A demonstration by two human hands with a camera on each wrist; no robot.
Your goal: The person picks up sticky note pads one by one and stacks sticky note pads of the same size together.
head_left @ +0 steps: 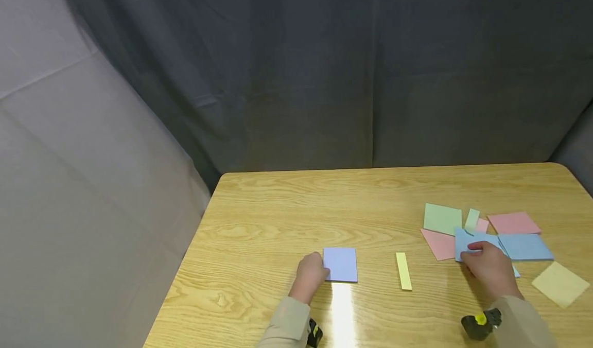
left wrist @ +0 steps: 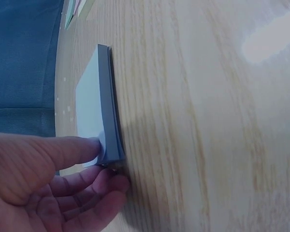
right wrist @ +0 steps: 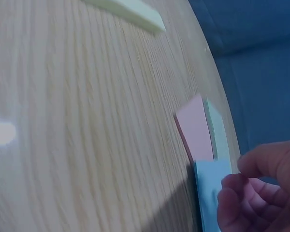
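Note:
In the head view my left hand (head_left: pixel 311 273) is at the left edge of a square purple sticky note pad (head_left: pixel 340 264). The left wrist view shows the thumb on top of the pad (left wrist: pixel 91 104) and curled fingers under its near corner, pinching it. On the right, my right hand (head_left: pixel 491 266) is over a blue sticky note pad (head_left: pixel 468 239) in a loose cluster. Its fingers are loosely bent with a gap from the thumb, and nothing shows between them in the right wrist view. Whether a fingertip touches the blue pad (right wrist: pixel 212 186) is hard to tell.
A narrow yellow sticky note pad (head_left: pixel 403 271) lies between the hands. Around the right hand lie a green pad (head_left: pixel 442 219), pink pads (head_left: pixel 514 223), another blue pad (head_left: pixel 526 247) and a yellow pad (head_left: pixel 560 284). A dark curtain (head_left: pixel 301 80) hangs behind the wooden table (head_left: pixel 259 204).

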